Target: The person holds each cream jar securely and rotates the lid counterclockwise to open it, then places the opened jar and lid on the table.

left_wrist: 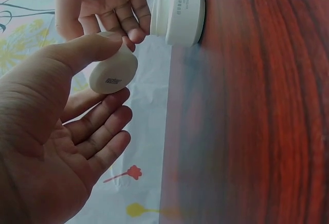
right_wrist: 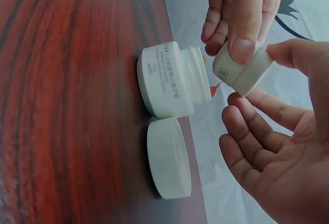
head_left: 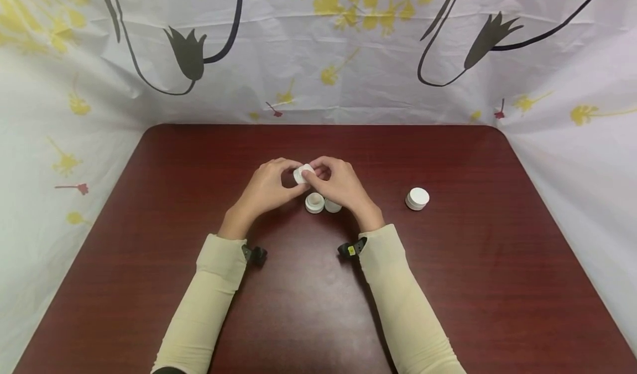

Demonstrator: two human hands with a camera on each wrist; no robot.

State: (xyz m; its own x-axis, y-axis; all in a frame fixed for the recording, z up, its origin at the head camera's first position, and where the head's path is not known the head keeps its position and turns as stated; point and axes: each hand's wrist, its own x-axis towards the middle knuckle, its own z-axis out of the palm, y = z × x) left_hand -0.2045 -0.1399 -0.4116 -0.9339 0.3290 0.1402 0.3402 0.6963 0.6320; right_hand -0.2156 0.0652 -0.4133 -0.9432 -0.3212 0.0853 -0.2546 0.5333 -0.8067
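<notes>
Between both hands, above the table, a small white jar (head_left: 301, 173) is held tilted. My left hand (head_left: 269, 185) pinches one end of it between thumb and fingers; small dark print shows on its flat end in the left wrist view. My right hand (head_left: 343, 183) pinches the other end with thumb and forefinger, its remaining fingers loosely bent. Below the hands stands a larger white jar (right_wrist: 159, 82), lidless, with its threaded neck bare and grey lettering on its side. Beside it lies a white lid (right_wrist: 168, 158), partly covered by my right hand in the head view.
Another white jar (head_left: 417, 199), with its lid on, stands to the right on the dark red wooden table (head_left: 478, 285). A white cloth (head_left: 308, 47) with yellow, red and grey flower prints hangs round the table's back and sides.
</notes>
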